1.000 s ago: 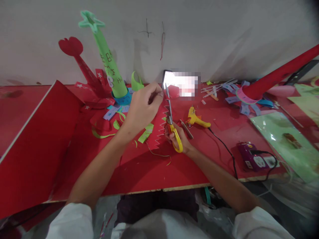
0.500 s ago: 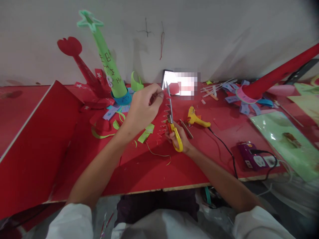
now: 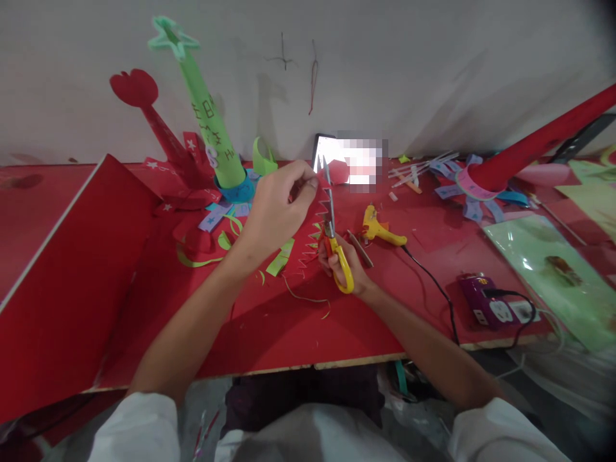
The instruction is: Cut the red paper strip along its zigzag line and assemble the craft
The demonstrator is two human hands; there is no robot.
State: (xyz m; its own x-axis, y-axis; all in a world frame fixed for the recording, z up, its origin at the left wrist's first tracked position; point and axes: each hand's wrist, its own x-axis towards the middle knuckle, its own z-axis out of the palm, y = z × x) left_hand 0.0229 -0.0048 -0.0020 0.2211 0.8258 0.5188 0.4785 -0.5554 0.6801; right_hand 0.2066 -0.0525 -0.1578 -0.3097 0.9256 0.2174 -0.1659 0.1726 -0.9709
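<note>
My left hand [image 3: 283,199] is closed in a pinch on a piece of red paper [image 3: 322,206] with a zigzag edge that hangs below the fingers. In my right hand [image 3: 356,264] is a pair of yellow-handled scissors [image 3: 342,264], blades pointing away from me. The blades lie along the zigzag edge, just right of the left fingertips. Red paper against the red table makes its lower outline hard to follow. Green paper scraps [image 3: 280,258] lie under and beside the left wrist.
A yellow glue gun [image 3: 382,230] rests to the right, its cord running to a purple power socket [image 3: 488,305]. Behind stand a green paper cone [image 3: 212,122] and a red paper tower [image 3: 166,138]. A lit phone [image 3: 327,151] leans on the wall; a red board [image 3: 72,282] stands left.
The zigzag red paper has shifted slightly against the scissors, and the blades appear a little more apart near their tips. Both hands stay almost in place.
</note>
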